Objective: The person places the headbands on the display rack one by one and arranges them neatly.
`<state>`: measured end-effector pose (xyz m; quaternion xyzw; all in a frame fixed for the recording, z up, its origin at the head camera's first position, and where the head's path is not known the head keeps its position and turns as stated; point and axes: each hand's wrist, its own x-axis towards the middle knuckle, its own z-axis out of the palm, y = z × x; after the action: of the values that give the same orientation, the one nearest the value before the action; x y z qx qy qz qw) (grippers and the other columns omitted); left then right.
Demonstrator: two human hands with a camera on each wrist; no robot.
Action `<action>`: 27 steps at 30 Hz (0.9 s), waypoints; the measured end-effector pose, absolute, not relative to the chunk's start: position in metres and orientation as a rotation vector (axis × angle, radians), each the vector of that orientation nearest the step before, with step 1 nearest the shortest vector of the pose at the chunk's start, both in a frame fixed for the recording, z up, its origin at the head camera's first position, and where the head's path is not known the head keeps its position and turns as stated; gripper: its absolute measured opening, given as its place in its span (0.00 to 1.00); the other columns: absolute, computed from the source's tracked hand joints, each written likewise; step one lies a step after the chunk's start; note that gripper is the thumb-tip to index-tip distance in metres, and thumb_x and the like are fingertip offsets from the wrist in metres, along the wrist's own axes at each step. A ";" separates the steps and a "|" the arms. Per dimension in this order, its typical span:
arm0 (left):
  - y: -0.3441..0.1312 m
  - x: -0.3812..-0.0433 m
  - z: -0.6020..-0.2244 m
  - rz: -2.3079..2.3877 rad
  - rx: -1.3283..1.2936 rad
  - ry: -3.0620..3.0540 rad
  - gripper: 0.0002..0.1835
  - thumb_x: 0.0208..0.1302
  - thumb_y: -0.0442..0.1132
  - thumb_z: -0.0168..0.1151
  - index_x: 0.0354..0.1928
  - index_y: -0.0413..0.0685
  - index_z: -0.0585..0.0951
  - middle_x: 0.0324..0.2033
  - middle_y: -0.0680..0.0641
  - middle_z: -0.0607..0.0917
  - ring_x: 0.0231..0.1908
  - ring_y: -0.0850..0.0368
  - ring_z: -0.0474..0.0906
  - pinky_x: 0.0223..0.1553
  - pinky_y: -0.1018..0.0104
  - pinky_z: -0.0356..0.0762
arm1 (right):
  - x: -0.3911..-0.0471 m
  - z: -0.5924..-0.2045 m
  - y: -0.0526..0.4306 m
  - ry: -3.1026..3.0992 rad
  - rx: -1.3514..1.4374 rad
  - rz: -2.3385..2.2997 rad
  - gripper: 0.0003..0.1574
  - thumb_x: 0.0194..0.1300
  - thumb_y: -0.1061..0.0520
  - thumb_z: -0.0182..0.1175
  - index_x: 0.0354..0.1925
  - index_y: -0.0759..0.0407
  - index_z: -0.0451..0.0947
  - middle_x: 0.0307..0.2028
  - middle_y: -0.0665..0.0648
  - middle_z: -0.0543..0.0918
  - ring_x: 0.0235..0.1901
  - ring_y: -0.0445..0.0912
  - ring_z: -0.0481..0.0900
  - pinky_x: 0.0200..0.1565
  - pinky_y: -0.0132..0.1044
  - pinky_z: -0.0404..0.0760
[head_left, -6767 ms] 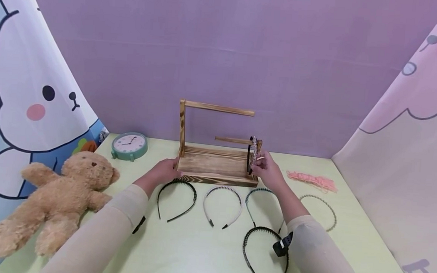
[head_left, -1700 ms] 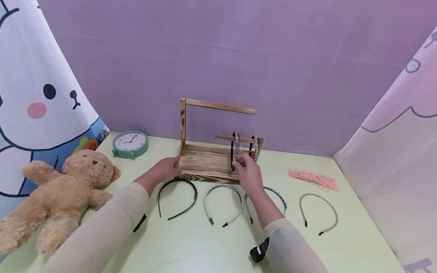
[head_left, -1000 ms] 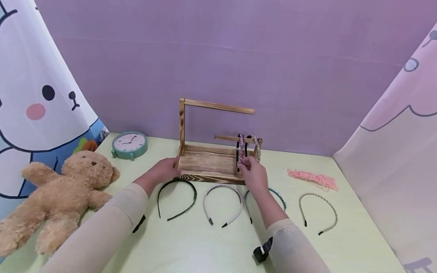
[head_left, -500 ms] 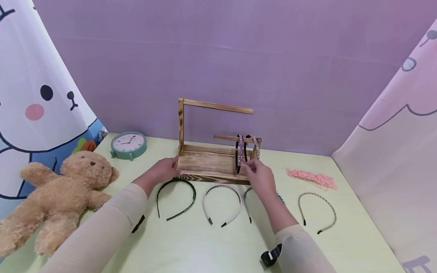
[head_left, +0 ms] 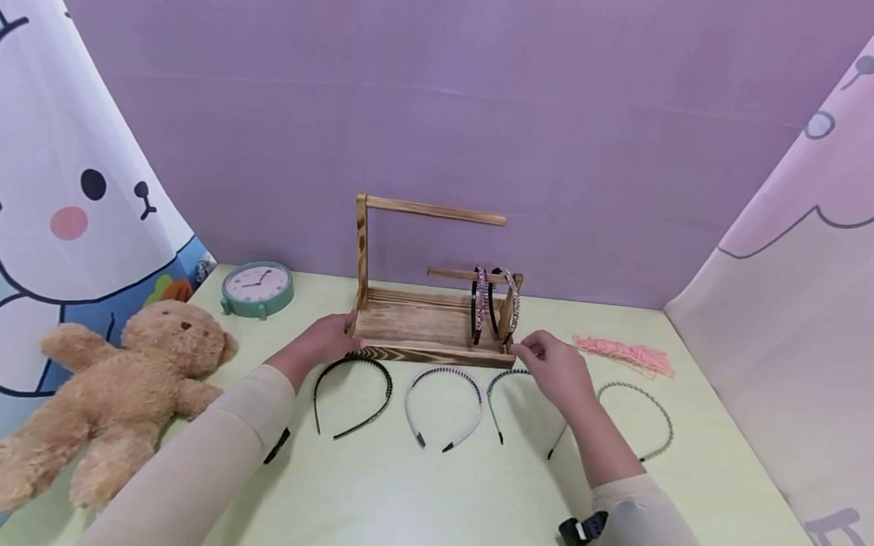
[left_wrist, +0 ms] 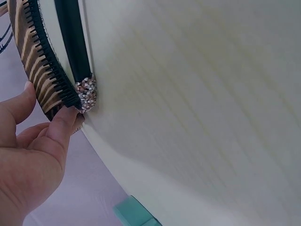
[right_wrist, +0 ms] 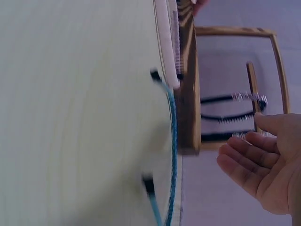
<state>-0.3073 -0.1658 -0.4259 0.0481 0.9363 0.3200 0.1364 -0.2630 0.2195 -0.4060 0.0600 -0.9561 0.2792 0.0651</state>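
Observation:
My left hand (head_left: 325, 343) grips the left end of the wooden rack (head_left: 432, 357); in the left wrist view the thumb and fingers of this hand (left_wrist: 42, 141) pinch its striped corner. Two sparkly headbands hang on the rack's lower bar: a pink-purple headband (head_left: 479, 305) and a silver headband (head_left: 514, 303) closer to the post. My right hand (head_left: 557, 372) is just right of the rack, above a blue headband (head_left: 495, 402) that it partly hides. In the right wrist view that hand (right_wrist: 268, 157) holds nothing, its fingers loosely bent.
A black headband (head_left: 356, 360), a white headband (head_left: 448, 372) and a beige braided headband (head_left: 664, 416) lie on the table (head_left: 392, 512). Pink yarn (head_left: 627, 355) lies at right. A green clock (head_left: 258, 289) and a teddy bear (head_left: 125, 396) sit at left.
A black headband from the table's front now hangs on the lower bar as the pink-purple one. My right hand slid it rightward, let go and moved right. The left hand stayed on the rack.

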 end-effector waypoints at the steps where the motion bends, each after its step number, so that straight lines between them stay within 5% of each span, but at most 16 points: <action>1: -0.166 -0.307 -0.426 0.924 0.138 2.711 0.39 0.73 0.47 0.55 0.78 0.47 0.48 0.74 0.34 0.57 0.73 0.34 0.51 0.71 0.40 0.54 | -0.261 -0.405 0.226 -2.898 0.175 0.829 0.21 0.71 0.39 0.56 0.46 0.53 0.81 0.38 0.54 0.86 0.39 0.49 0.82 0.41 0.46 0.80; 15: -0.169 -0.306 -0.426 0.903 0.146 2.721 0.39 0.74 0.47 0.53 0.78 0.46 0.48 0.74 0.33 0.57 0.73 0.34 0.52 0.71 0.40 0.54 | -0.247 -0.412 0.307 -3.210 0.029 0.512 0.25 0.71 0.43 0.56 0.48 0.65 0.75 0.40 0.61 0.84 0.34 0.51 0.80 0.35 0.49 0.78; 23: -0.167 -0.307 -0.428 0.930 0.146 2.711 0.38 0.74 0.46 0.53 0.78 0.46 0.48 0.73 0.33 0.58 0.72 0.33 0.53 0.71 0.40 0.55 | -0.244 -0.425 0.326 -3.442 -0.098 0.383 0.20 0.70 0.51 0.55 0.23 0.58 0.74 0.09 0.50 0.71 0.12 0.43 0.72 0.27 0.41 0.74; 27: -0.167 -0.307 -0.428 0.935 0.150 2.713 0.39 0.74 0.46 0.54 0.78 0.45 0.48 0.73 0.33 0.59 0.72 0.33 0.53 0.71 0.40 0.55 | -0.246 -0.427 0.325 -3.431 -0.077 0.441 0.20 0.68 0.59 0.52 0.18 0.58 0.71 0.10 0.53 0.74 0.12 0.45 0.77 0.24 0.39 0.77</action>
<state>-0.3065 -0.1668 -0.4280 0.0516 0.9357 0.3224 0.1335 -0.2455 0.3250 -0.4273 -0.0218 -0.9790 0.1258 -0.1587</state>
